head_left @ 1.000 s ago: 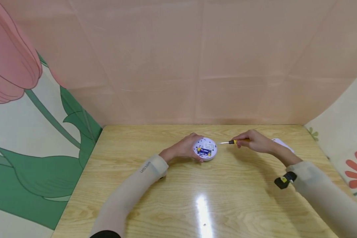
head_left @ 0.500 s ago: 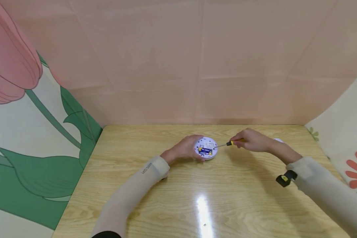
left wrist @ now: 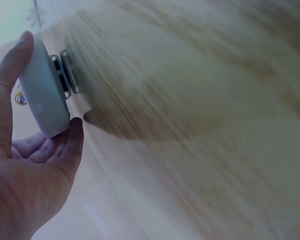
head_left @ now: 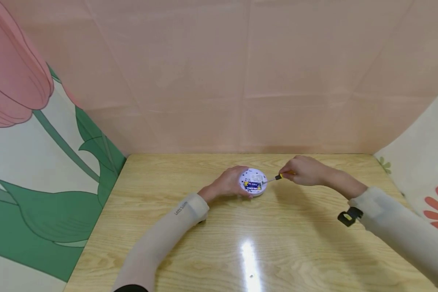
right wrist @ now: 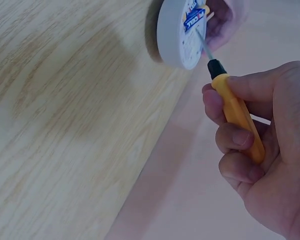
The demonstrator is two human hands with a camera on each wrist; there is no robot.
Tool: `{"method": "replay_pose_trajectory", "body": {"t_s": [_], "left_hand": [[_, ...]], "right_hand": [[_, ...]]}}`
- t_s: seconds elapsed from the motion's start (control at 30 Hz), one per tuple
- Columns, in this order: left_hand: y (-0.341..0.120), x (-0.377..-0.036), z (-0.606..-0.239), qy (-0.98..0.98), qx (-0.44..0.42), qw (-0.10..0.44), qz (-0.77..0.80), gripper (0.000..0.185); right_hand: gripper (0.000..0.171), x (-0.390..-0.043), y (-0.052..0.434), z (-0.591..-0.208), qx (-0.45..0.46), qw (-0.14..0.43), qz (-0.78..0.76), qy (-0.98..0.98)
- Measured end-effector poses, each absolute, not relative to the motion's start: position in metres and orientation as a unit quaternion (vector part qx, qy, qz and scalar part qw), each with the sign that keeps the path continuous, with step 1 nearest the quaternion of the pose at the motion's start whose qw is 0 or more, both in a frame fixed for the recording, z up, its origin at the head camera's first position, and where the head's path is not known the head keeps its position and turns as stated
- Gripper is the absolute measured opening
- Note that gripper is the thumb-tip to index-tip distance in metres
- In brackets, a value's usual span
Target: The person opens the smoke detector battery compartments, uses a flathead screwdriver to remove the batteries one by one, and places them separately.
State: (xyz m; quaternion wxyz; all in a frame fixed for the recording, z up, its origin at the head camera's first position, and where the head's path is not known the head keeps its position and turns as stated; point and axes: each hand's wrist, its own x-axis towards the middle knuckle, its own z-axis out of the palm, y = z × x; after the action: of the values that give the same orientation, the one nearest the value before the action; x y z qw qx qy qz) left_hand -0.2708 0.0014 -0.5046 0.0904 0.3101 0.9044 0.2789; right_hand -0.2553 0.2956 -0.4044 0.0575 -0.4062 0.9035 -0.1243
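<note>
A round white device (head_left: 253, 181) with blue and yellow batteries showing in its open back lies on the wooden table (head_left: 219, 243). My left hand (head_left: 229, 183) grips its left rim, thumb and fingers around the white edge (left wrist: 42, 95). My right hand (head_left: 302, 170) holds a small screwdriver (right wrist: 235, 107) with a yellow handle and black collar. Its metal tip (right wrist: 202, 42) touches the device's face (right wrist: 182, 32) by the batteries.
Pink panels stand behind the table, and flower-print panels close the left and right sides. A black and yellow clip (head_left: 346, 217) sits on my right sleeve. Bare wood stretches in front of the hands, with a light glare (head_left: 249, 255).
My right hand moved left, bringing the screwdriver tip from beside the device onto its face. A white piece seen behind my right hand earlier is hidden now. The left hand kept its grip.
</note>
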Motion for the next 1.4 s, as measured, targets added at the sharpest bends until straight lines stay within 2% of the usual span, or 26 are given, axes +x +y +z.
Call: {"method": "replay_pose_trajectory", "body": {"t_s": [0.3,0.5,0.6,1.03,1.4], "left_hand": [[0.004,-0.270,-0.506,0.910,0.303,0.078,0.273,0.111],[0.004,-0.271,-0.508,0.910,0.299,0.076,0.277,0.112],[0.004,-0.270,-0.509,0.909,0.300,0.074,0.280,0.112],[0.006,-0.267,-0.507,0.913,0.287,0.068,0.282,0.109],[0.007,-0.267,-0.507,0.910,0.293,0.060,0.286,0.106]], "right_hand": [[0.014,-0.254,0.284,-0.403,-0.409,0.047,-0.065,0.909],[0.039,-0.249,0.273,-0.396,-0.422,0.035,-0.047,0.905],[0.043,-0.247,0.269,-0.393,-0.415,0.035,-0.039,0.908],[0.036,-0.240,0.242,-0.384,-0.391,0.016,0.035,0.920],[0.030,-0.240,0.228,-0.384,-0.385,0.028,0.077,0.919]]}}
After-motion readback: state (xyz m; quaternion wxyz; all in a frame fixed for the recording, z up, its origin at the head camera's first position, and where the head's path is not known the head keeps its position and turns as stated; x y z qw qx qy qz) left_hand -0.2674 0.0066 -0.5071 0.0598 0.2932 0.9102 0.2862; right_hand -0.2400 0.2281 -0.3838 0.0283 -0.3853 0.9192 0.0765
